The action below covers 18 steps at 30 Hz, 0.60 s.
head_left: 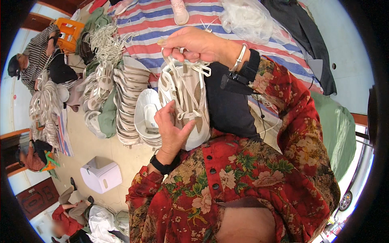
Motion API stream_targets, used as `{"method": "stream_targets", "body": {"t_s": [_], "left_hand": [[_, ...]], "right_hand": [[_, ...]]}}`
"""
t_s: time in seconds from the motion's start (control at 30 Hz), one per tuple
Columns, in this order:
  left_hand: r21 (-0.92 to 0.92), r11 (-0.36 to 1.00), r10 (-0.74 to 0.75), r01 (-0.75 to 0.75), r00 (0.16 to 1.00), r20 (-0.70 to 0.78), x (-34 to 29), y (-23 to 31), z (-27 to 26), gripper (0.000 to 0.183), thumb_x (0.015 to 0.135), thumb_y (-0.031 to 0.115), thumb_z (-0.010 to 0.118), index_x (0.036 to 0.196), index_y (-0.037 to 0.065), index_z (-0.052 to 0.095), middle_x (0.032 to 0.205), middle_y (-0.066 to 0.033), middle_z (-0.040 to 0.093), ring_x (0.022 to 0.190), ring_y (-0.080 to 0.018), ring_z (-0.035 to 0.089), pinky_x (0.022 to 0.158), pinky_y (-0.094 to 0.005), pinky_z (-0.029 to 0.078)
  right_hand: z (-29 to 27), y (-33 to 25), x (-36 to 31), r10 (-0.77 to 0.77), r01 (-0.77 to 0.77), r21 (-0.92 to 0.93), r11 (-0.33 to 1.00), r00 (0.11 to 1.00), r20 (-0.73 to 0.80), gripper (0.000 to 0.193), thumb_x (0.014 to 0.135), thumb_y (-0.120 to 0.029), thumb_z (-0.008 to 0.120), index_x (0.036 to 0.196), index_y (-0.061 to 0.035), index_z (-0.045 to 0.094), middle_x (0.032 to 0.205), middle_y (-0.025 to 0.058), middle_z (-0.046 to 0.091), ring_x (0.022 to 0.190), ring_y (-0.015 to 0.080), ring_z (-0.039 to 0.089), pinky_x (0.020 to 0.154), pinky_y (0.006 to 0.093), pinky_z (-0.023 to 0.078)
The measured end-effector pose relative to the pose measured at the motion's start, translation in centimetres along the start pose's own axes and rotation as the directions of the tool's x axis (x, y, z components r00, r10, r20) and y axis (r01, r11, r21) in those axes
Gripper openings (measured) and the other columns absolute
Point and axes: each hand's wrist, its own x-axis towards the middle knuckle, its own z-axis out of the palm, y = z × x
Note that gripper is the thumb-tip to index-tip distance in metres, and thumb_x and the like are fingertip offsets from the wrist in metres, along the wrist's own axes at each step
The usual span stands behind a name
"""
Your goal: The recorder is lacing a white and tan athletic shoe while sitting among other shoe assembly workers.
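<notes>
A beige-and-white sneaker upper lies across my lap, its toe toward me. Pale laces run along its middle, with a loop near the toe. My left hand grips the toe end, thumb by the lacing and fingers along the left side. Above the ankle end, my right hand is closed in a pinch on a shoelace drawn up from the upper. Just left of it stands a nested stack of similar uppers, and beyond that a taller, curved stack.
A striped sheet covers the far floor, with a pink sneaker and a clear plastic bag. Bundled laces lie far left. A white bin stands lower left. Other people sit along the left side, near an orange stool.
</notes>
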Motion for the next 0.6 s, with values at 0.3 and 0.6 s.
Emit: {"method": "stream_targets", "body": {"t_s": [0.3, 0.6], "left_hand": [[0.003, 1.000, 0.030, -0.031, 0.999, 0.013, -0.1, -0.6, 0.4, 0.084, 0.064, 0.027, 0.084, 0.134, 0.002, 0.046, 0.110, -0.0129, 0.051, 0.102, -0.0297, 0.046, 0.095, -0.0413, 0.038], [0.054, 0.998, 0.028, -0.030, 0.999, 0.038, 0.0, -0.1, 0.0, 0.082, 0.065, 0.028, 0.083, 0.133, 0.002, 0.046, 0.108, -0.0140, 0.051, 0.100, -0.0301, 0.047, 0.092, -0.0419, 0.038]], "right_hand": [[-3.2, -6.7, -2.7, -0.204, 0.179, 0.389, 0.904, 0.979, 0.024, 0.026, 0.097, -0.025, 0.062, 0.079, -0.0069, 0.067, 0.060, -0.0001, 0.060, 0.040, 0.0052, 0.044, 0.036, 0.0183, 0.029], [3.5, -10.7, -10.1, -0.379, 0.378, 0.039, 0.925, 0.909, 0.173, 0.024, 0.099, -0.025, 0.061, 0.087, -0.0047, 0.066, 0.059, -0.0040, 0.056, 0.044, 0.0017, 0.041, 0.041, 0.0164, 0.030]]}}
